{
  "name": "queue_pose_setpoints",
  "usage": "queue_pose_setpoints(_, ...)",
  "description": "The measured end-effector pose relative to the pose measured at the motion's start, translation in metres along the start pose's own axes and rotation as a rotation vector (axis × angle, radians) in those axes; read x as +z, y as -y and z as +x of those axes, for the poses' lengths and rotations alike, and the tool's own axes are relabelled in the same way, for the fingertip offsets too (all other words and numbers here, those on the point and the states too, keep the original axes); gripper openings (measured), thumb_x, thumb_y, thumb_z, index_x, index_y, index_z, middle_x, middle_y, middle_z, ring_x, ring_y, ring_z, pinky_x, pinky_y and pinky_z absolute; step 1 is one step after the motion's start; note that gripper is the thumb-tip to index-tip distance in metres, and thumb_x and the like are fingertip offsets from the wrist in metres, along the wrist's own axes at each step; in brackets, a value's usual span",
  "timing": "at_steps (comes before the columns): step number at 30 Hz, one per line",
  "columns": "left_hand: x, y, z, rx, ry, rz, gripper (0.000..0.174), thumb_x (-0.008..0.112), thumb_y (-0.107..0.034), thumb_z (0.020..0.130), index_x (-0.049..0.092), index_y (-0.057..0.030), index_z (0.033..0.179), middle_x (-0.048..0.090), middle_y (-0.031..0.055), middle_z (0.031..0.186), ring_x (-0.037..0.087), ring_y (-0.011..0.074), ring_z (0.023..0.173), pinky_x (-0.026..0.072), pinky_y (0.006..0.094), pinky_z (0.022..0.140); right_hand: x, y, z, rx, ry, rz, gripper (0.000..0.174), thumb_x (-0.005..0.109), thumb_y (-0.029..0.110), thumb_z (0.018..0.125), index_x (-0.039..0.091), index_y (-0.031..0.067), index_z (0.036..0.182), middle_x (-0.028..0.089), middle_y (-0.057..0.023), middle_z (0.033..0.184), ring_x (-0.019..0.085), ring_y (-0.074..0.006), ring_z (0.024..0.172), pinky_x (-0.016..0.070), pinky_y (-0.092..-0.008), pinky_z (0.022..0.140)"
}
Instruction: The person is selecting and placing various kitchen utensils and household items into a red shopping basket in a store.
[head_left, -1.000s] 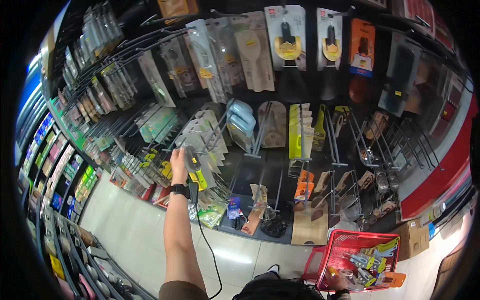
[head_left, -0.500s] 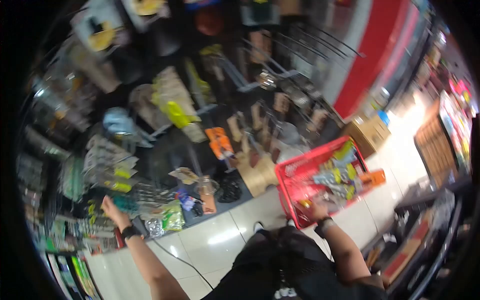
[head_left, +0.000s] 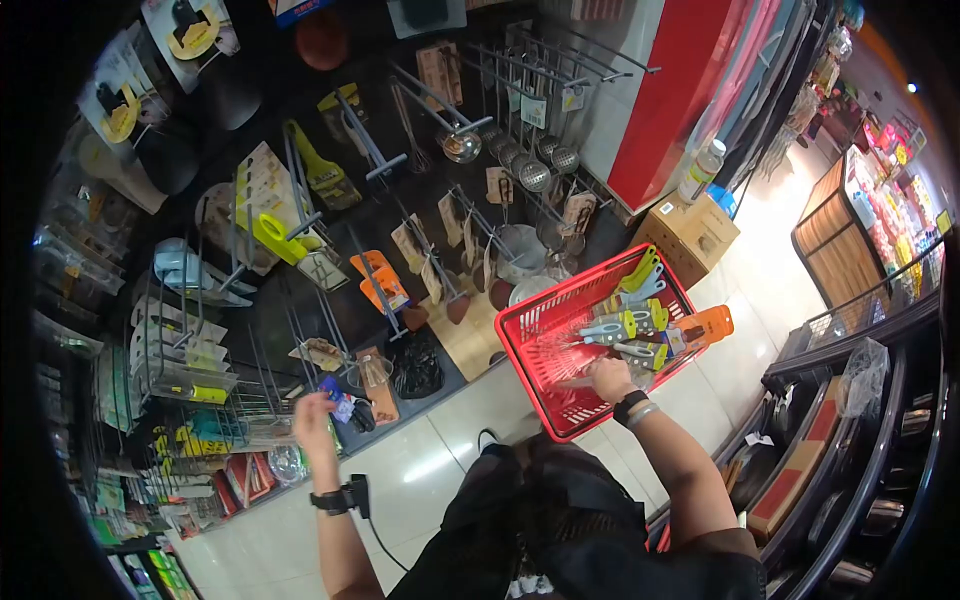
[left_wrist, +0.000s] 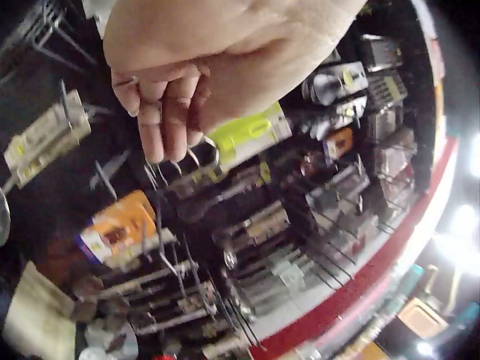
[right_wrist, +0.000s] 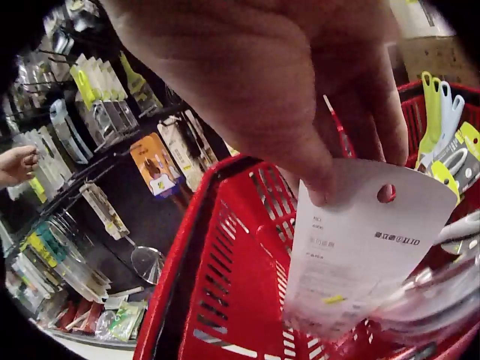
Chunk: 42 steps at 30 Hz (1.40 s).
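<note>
My right hand [head_left: 612, 380] is inside the red shopping basket [head_left: 530, 335]. In the right wrist view its thumb and fingers pinch a white, printed package card [right_wrist: 360, 247] with a round hanging hole. Clear plastic packaging [right_wrist: 435, 307] shows beside the card; the product itself is hidden. Packaged kitchen tools with green and pale blue handles [head_left: 640, 290] lie in the basket. My left hand [head_left: 315, 420] hovers before the lower shelf, fingers loosely curled and holding nothing. Close to it in the head view is a small purple package [head_left: 340, 402].
Display hooks hold a green-handled tool [head_left: 272, 235], an orange package [head_left: 378, 280] and several skimmers [head_left: 535, 175]. A cardboard box [head_left: 690, 235] stands behind the basket, a bottle [head_left: 703, 170] on top. Another shelf [head_left: 800, 450] lines the right side.
My left hand has come away from the hanging packages on the left, moving down and right. The head view has swung right toward the basket, where my right hand now shows fully.
</note>
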<state>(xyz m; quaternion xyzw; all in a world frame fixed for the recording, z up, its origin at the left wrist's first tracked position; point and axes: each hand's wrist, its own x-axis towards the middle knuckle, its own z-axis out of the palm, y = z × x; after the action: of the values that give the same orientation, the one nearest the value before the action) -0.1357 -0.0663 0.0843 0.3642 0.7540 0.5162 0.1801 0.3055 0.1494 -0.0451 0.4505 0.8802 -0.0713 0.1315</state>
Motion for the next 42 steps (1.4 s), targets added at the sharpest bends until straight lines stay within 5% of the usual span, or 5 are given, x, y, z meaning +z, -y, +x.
queue_pose_setpoints(7,0.156,-0.075,-0.035,0.115,0.654,-0.115,0.017,0.053,-0.013,0.091,0.060,-0.0001,0.100,0.064,0.0056,0.082,0.062,0.0127,0.080,0.0480,0.0256,0.072,-0.139,-0.007,-0.054,-0.223,-0.247,-0.069,0.013,0.056,0.015,0.073,0.068,0.0164,0.079,0.066,-0.0026,0.074,0.065,-0.0203,0.075,0.0509,-0.0311,0.062)
queue_pose_setpoints(16,0.233,-0.160,-0.025,0.576,0.592,-0.027,0.027,0.049,-0.021,0.094,0.052,-0.0052,0.116,0.057,0.0073,0.107,0.054,0.0195,0.099,0.0409,0.0289,0.084,-0.275,0.011,-0.105,-0.729,-0.688,0.024,0.025,0.059,0.012,0.072,0.064,0.0065,0.096,0.064,-0.0058,0.103,0.058,-0.0249,0.106,0.0504,-0.0348,0.089)
queue_pose_setpoints(24,0.164,-0.140,-0.027,-0.401,1.014,-0.833,0.015,0.054,-0.021,0.093,0.056,-0.0066,0.091,0.054,-0.0056,0.080,0.049,0.0018,0.070,0.0412,0.0182,0.061,-0.276,0.066,-0.078,-1.083,-0.641,0.142,0.030,0.056,0.009,0.074,0.062,0.0033,0.102,0.061,-0.0086,0.111,0.056,-0.0242,0.111,0.0497,-0.0348,0.090)
queue_pose_setpoints(30,0.078,-0.111,-0.041,-0.394,0.615,-0.744,0.009,0.060,-0.017,0.090,0.059,-0.0078,0.090,0.055,-0.0071,0.072,0.046,0.0004,0.059,0.0341,0.0159,0.051,-0.271,0.127,-0.061,-1.170,-0.493,0.225,0.033,0.067,0.020,0.073,0.063,0.0085,0.104,0.058,-0.0058,0.118,0.050,-0.0265,0.118,0.0411,-0.0411,0.100)
queue_pose_setpoints(42,-0.210,-0.015,0.002,0.000,-1.013,-0.457,0.015,0.063,-0.019,0.087,0.062,-0.0055,0.081,0.055,-0.0060,0.071,0.044,0.0030,0.059,0.0347,0.0206,0.052,-0.229,0.158,-0.039,-1.149,-0.520,0.420,0.031,0.075,0.026,0.066,0.065,0.0028,0.084,0.065,-0.0060,0.084,0.061,-0.0225,0.084,0.0487,-0.0332,0.071)
